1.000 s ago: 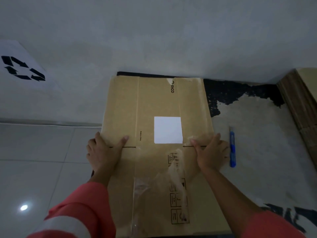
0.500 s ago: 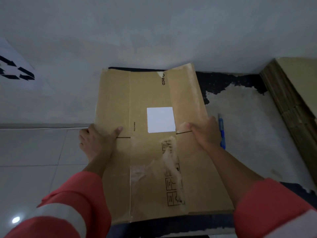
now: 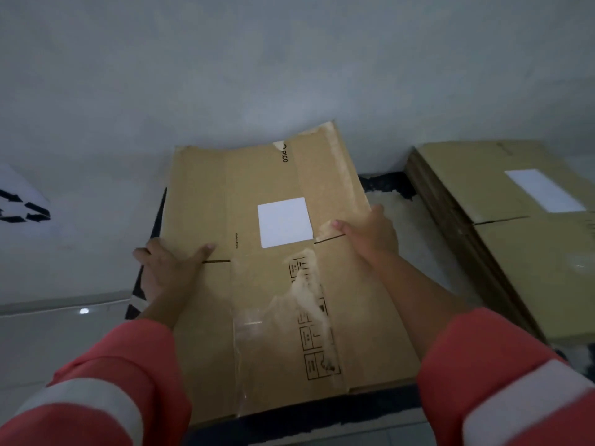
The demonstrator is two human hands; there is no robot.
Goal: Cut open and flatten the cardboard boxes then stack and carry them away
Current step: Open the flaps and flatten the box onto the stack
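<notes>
- The flattened brown cardboard box with a white square label (image 3: 277,278) is in both hands, held low over the floor by the wall. The far right corner looks tipped up a bit.
- Left hand (image 3: 170,272) pinches the left long edge: thumb on top, fingers curled under. Right hand (image 3: 373,239) does the same on the right long edge, about halfway along.
- The box's long axis runs straight away from the person toward the wall, so the grip sits mid-length on both sides.
- The pile of flattened brown cardboard boxes (image 3: 515,268) is off to the right, near but not touching. The right hand is closer to it, so I'd guess the next move is a swing to the right and a drop on top.
- Containers: nothing really. This box is squashed flat and holds nothing, with just a loose strip of clear tape (image 3: 248,320) stuck on it.
</notes>
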